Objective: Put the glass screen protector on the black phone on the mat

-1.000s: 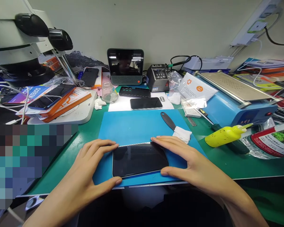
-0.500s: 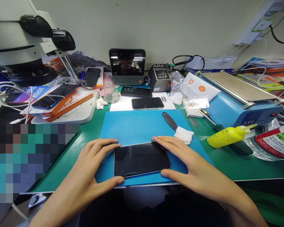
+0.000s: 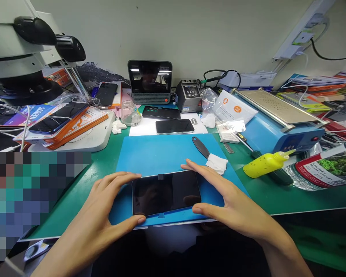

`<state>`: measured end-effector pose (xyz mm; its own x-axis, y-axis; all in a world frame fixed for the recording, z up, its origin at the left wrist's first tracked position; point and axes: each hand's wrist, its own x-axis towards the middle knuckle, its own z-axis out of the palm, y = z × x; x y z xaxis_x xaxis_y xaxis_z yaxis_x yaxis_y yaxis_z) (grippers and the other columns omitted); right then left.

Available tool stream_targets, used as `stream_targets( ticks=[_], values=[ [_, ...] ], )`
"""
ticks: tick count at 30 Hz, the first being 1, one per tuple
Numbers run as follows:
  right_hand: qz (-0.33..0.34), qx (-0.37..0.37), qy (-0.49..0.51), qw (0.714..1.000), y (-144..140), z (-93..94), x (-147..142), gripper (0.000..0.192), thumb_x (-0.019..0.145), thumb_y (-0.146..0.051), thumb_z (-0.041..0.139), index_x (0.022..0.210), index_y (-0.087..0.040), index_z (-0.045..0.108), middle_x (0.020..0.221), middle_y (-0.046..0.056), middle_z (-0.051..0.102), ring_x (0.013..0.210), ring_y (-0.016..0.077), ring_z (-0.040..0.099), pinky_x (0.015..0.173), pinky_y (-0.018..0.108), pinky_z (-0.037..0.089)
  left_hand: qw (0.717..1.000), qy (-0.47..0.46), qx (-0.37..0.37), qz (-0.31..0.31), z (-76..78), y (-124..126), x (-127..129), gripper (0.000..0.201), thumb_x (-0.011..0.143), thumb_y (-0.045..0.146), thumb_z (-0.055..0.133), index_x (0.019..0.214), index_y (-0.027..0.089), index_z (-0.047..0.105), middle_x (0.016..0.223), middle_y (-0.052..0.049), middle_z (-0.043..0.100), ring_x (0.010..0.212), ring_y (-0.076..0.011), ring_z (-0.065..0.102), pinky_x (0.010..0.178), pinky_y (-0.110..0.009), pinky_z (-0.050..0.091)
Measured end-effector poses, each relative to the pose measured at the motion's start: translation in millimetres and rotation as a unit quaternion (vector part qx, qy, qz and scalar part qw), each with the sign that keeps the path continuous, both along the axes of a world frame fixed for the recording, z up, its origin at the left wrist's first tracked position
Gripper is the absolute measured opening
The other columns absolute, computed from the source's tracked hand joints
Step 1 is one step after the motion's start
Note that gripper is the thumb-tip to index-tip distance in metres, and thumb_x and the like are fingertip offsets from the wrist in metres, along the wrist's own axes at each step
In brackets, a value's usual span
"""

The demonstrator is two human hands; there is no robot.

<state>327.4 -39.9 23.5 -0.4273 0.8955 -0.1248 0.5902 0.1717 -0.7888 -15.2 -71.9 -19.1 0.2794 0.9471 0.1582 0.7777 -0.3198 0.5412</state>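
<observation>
A smartphone (image 3: 178,192) with a dark, glossy screen is sideways between my two hands, over the blue mat (image 3: 150,154). My left hand (image 3: 103,209) grips its left end, fingers along the far edge and thumb at the near corner. At the right end, my right hand (image 3: 227,196) has its fingers at the far edge and its thumb at the near corner. Reflections cover part of the screen. Beyond my right fingers lies a dark-handled tool (image 3: 200,147), its other end wrapped in white tissue (image 3: 217,163).
Another phone (image 3: 174,126) lies behind the mat, before a display (image 3: 150,81) and a control box (image 3: 188,96). A microscope (image 3: 20,57) and stacked boxes (image 3: 75,129) stand left. Right are a yellow bottle (image 3: 263,164), a large labelled bottle (image 3: 323,169) and a blue heating plate (image 3: 294,134).
The view has shifted, moving the scene slightly left. The phone's screen now shows stronger reflections, and a small dark patch shows at its far edge. Both hands keep nearly the same pose around it.
</observation>
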Motion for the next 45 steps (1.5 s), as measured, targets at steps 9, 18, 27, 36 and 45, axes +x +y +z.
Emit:
stream_targets(
  ticks=[9,18,27,36,45],
  values=[
    [0.005,0.023,0.002,1.0,-1.1,-1.7,0.8,0.067,0.104,-0.057,0.062,0.166,-0.039,0.043,0.172,0.0,0.047,0.16,0.0288,0.041,0.134,0.051,0.029,1.0,0.002,0.029,-0.008,1.9,3.7,1.2,0.063,0.095,0.058,0.074,0.15,0.047,0.045,0.143,-0.001,0.066,0.131,-0.0346,0.063,0.103,-0.054,0.061],
    [-0.028,0.026,0.054,0.998,0.1,-5.8,0.5,0.059,0.111,-0.044,0.051,0.167,-0.038,0.038,0.162,-0.001,0.06,0.15,0.0231,0.055,0.129,0.046,0.039,0.999,-0.006,0.031,0.012,-9.4,-3.0,-5.3,0.065,0.096,0.062,0.07,0.154,0.045,0.047,0.148,-0.001,0.064,0.136,-0.0327,0.062,0.107,-0.047,0.06],
    [0.014,0.079,0.004,0.997,-2.3,-9.8,-0.1,0.076,0.095,-0.059,0.076,0.162,-0.035,0.049,0.168,-0.002,0.053,0.156,0.0238,0.046,0.131,0.037,0.036,0.997,0.015,0.076,-0.025,-11.1,2.2,-3.7,0.069,0.096,0.06,0.072,0.156,0.042,0.044,0.15,-0.004,0.061,0.135,-0.0328,0.062,0.109,-0.047,0.055],
    [-0.014,0.082,-0.004,0.996,-0.5,-14.1,-2.8,0.074,0.084,-0.058,0.087,0.148,-0.039,0.056,0.155,-0.002,0.064,0.145,0.0252,0.059,0.123,0.038,0.048,0.997,0.009,0.074,-0.035,-6.5,1.5,-1.5,0.066,0.098,0.058,0.071,0.154,0.039,0.043,0.151,-0.004,0.059,0.14,-0.0304,0.056,0.114,-0.047,0.048],
    [0.007,0.106,-0.03,0.994,-3.4,-13.1,-0.9,0.08,0.086,-0.064,0.083,0.154,-0.034,0.052,0.161,0.003,0.059,0.149,0.0278,0.056,0.125,0.043,0.048,0.996,0.025,0.079,-0.045,-6.5,2.7,-2.8,0.066,0.099,0.059,0.07,0.155,0.039,0.043,0.15,-0.004,0.06,0.139,-0.0305,0.056,0.113,-0.046,0.048]
  ],
)
